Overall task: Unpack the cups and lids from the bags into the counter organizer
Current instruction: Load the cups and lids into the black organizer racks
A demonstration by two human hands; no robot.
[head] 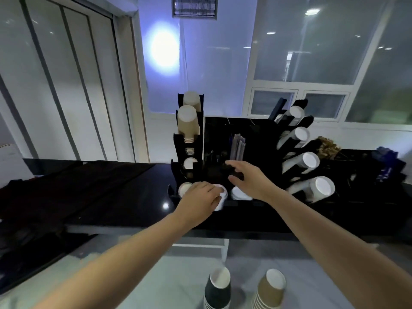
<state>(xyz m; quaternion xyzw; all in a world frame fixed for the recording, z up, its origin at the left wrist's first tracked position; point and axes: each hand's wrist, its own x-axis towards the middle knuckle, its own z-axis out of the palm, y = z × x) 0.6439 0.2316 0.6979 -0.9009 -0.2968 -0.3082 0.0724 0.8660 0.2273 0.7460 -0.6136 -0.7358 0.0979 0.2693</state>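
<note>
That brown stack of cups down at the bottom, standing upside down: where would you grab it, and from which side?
Take the brown cup stack round its side wall, below the white base that faces up, coming from above. It stands upright and inverted, narrow end uppermost, so a hand's grip closes easily round the taper. The dark cup stack stands apart on its left, so both flanks look free.

Organizer [214,130] on counter [133,201]

Glossy black countertop surface [138,204], before me. Standing on it: one black plastic multi-compartment cup-and-lid organizer [256,134], centre; one dark folded cloth-like mat [78,181], left; one blue item [389,166], far right, blurred. Lower pale surface [178,284] nearer me: one inverted black paper cup stack [217,291]; beside it, one inverted brown paper cup stack [269,291].
</note>
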